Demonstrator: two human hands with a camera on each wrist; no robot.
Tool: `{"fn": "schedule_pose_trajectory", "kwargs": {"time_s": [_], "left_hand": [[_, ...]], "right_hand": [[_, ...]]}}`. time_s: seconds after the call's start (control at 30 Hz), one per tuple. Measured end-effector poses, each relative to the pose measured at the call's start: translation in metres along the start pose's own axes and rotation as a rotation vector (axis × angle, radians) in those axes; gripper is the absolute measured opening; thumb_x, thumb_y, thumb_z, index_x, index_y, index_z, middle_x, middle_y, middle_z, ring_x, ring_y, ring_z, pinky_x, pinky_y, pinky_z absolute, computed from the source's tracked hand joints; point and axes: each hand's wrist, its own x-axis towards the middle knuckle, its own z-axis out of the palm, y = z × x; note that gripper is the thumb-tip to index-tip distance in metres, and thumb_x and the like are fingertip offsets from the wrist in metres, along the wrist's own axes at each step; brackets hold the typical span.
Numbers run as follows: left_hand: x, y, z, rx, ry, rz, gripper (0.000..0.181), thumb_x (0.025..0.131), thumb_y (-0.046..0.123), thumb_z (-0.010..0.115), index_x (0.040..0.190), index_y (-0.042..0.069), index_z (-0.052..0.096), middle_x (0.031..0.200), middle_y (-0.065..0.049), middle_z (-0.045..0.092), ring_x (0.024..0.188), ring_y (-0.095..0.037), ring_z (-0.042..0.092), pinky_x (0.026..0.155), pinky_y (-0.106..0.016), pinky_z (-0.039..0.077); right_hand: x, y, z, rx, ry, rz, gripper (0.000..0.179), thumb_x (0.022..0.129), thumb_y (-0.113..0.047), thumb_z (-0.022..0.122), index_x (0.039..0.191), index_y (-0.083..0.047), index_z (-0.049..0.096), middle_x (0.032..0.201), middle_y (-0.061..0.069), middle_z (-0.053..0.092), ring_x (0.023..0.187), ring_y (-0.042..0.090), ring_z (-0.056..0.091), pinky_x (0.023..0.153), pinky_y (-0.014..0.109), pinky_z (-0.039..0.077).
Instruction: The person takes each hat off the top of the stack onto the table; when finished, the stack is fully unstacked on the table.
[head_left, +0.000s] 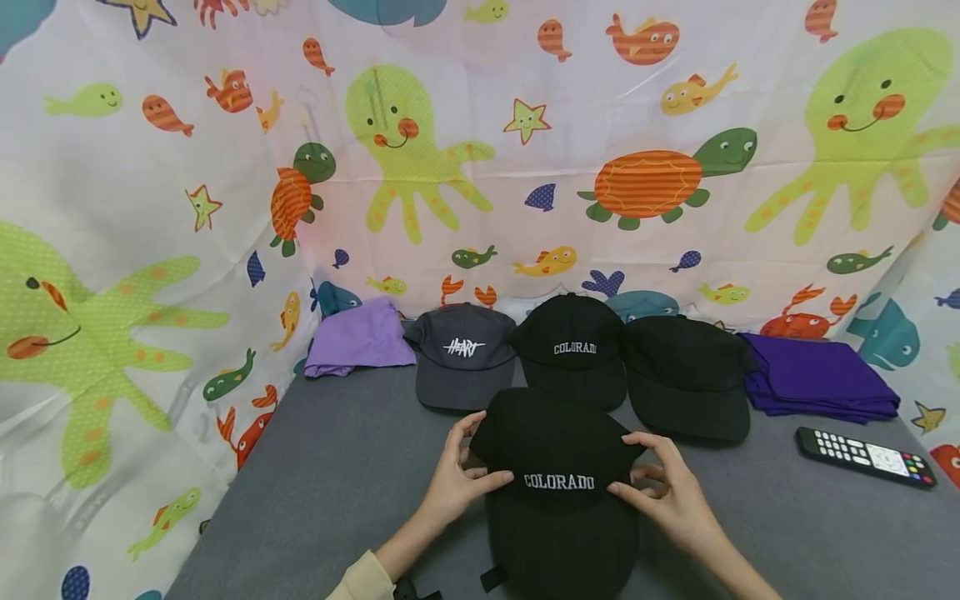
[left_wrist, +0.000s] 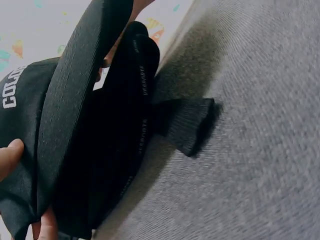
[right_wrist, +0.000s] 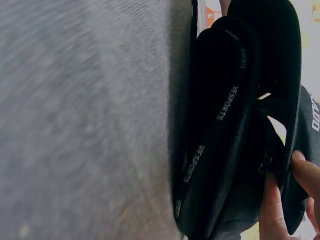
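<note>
both grips (head_left: pixel 454 477) (head_left: pixel 672 492) pinch front cap (head_left: pixel 558 446)

This looks like a screened-off nook, probably in a home, though the room beyond is hidden. A white sheet (head_left: pixel 465 100) printed with cartoon sea life, among it an octopus (head_left: pixel 397 117), a turtle (head_left: pixel 648 185) and a crab (head_left: pixel 806 325), hangs creased behind and along both sides, like nursery or bathroom decor. The gray surface (head_left: pixel 337 475) has a woven look; table or bed, I cannot tell. A remote (head_left: pixel 866 458), caps (head_left: pixel 555 433) and a folded purple cloth (head_left: pixel 821 375) are household goods.
</note>
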Motion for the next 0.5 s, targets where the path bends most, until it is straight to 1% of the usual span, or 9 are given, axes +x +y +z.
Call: {"fn": "schedule_pose_trajectory", "kwargs": {"time_s": [0.1,0.3,0.33,0.5], "left_hand": [[0.000,-0.002,-0.004,-0.013,0.019,0.001,0.080,0.074,0.003,0.077,0.139,0.016,0.033,0.126,-0.013,0.033,0.106,-0.028,0.053,0.081,-0.043,0.051],[0.000,-0.016,-0.020,0.006,0.051,-0.019,0.077,0.073,0.008,0.078,0.136,0.025,0.038,0.125,-0.009,0.035,0.101,-0.024,0.054,0.078,-0.036,0.051],[0.000,-0.016,-0.023,0.009,0.059,-0.023,0.076,0.073,0.008,0.079,0.135,0.027,0.039,0.125,-0.008,0.035,0.101,-0.024,0.054,0.078,-0.036,0.051],[-0.004,-0.014,-0.038,0.005,0.081,-0.024,0.075,0.073,0.010,0.079,0.134,0.030,0.040,0.125,-0.006,0.034,0.102,-0.026,0.053,0.077,-0.035,0.051]], "right_hand": [[0.001,-0.004,0.003,0.034,-0.012,0.011,0.060,0.078,-0.013,0.075,0.128,-0.015,0.042,0.119,0.000,0.036,0.077,0.008,0.060,0.058,0.027,0.054],[0.006,-0.015,0.012,0.064,-0.017,-0.007,0.062,0.076,-0.011,0.076,0.129,-0.017,0.043,0.119,0.003,0.037,0.074,0.009,0.060,0.056,0.027,0.054],[0.007,-0.017,0.014,0.065,-0.019,-0.010,0.062,0.076,-0.011,0.076,0.129,-0.018,0.043,0.118,0.003,0.037,0.074,0.009,0.060,0.056,0.026,0.054],[0.015,-0.032,0.022,0.086,-0.039,-0.038,0.062,0.076,-0.011,0.076,0.129,-0.020,0.045,0.115,0.005,0.039,0.074,0.010,0.060,0.056,0.026,0.054]]}}
